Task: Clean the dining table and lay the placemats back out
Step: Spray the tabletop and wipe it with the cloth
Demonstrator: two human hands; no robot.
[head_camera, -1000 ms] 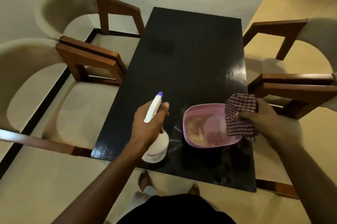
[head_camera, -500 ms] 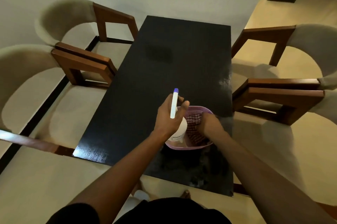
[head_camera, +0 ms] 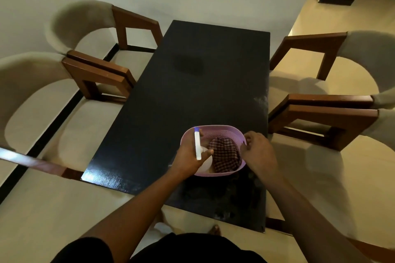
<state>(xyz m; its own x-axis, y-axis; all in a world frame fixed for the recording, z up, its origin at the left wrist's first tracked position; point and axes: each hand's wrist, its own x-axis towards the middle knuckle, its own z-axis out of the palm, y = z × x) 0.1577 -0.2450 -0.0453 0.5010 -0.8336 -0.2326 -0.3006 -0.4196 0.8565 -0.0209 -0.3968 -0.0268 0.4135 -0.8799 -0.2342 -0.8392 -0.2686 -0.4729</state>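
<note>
Since a second ago the checked cloth (head_camera: pixel 224 155) has left the right hand (head_camera: pixel 258 151) and now lies bunched in the lilac basket (head_camera: pixel 222 128). The left hand (head_camera: pixel 188 155) has carried the spray bottle (head_camera: pixel 197 145) from beside the basket down into it.

The left hand is wrapped round the bottle's neck. The bottle's round body sits low in the basket's left half, just beside the cloth. The sprayer head's long axis points away from the person, toward the far end of the dark surface (head_camera: pixel 192 91).

The right hand holds no cloth. Its fingers are curled at the basket's right rim, but whether they pinch the rim cannot be told.

The basket stands at the near right part of the surface, directly between the two hands. The supplies appear to be getting packed away. The next move likely needs the left hand to let go of the bottle, and the right hand is better placed to lift the basket. No placemats are in view.
</note>
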